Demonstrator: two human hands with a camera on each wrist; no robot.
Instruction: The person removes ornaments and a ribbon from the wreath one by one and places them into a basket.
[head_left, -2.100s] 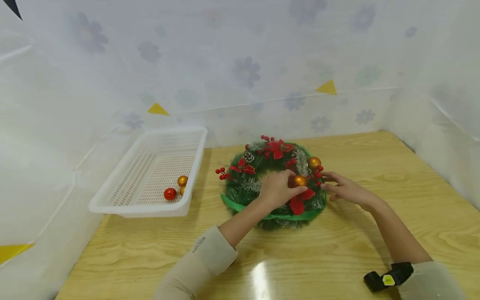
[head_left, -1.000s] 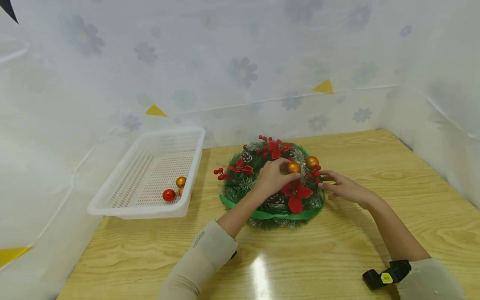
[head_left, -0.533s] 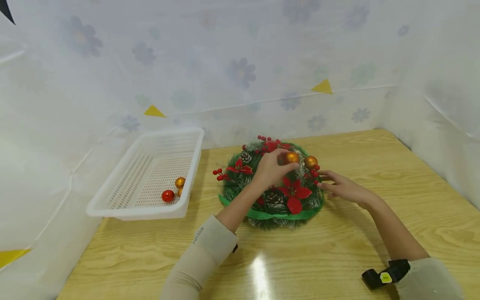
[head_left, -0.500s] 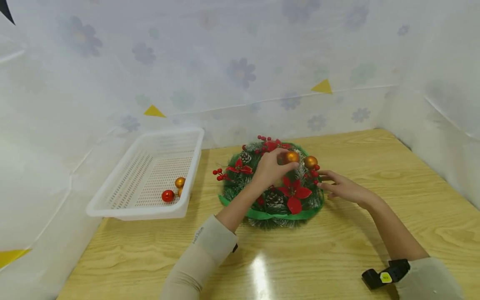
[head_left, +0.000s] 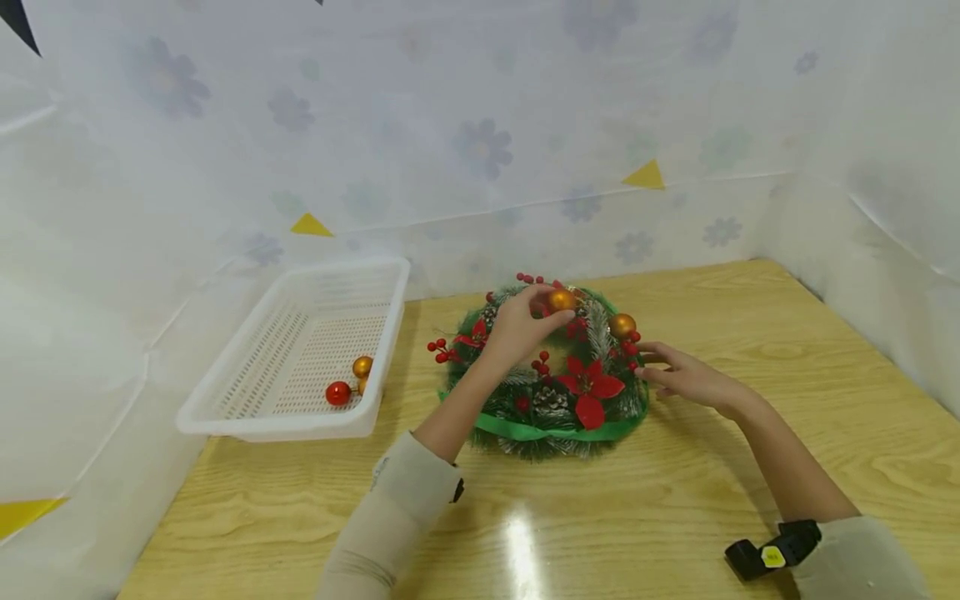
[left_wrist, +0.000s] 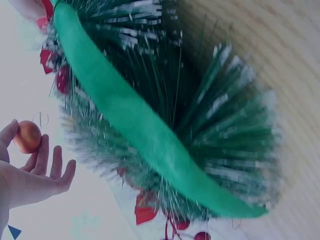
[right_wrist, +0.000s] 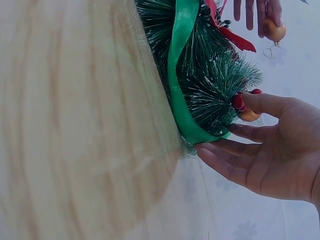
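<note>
A green Christmas wreath (head_left: 551, 383) with red poinsettias, berries and pine cones lies on the wooden table (head_left: 675, 492). My left hand (head_left: 521, 321) pinches a gold bauble (head_left: 561, 300) and holds it above the wreath's far side; the left wrist view shows the gold bauble (left_wrist: 27, 136) at the fingertips (left_wrist: 10, 131). A second gold bauble (head_left: 622, 325) sits on the wreath's right side. My right hand (head_left: 678, 375) rests with straight fingers against the wreath's right edge, and in the right wrist view the fingers (right_wrist: 235, 167) touch the green ribbon (right_wrist: 182, 85).
A white perforated basket (head_left: 225, 398) stands to the left of the wreath. It holds a red bauble (head_left: 338, 392) and a gold one (head_left: 363, 366). White flowered sheeting walls the table at the back and both sides.
My left hand has lifted the gold bauble off the wreath's right side and carried it up and leftward over the far side. The right hand has stayed at the wreath's edge.
</note>
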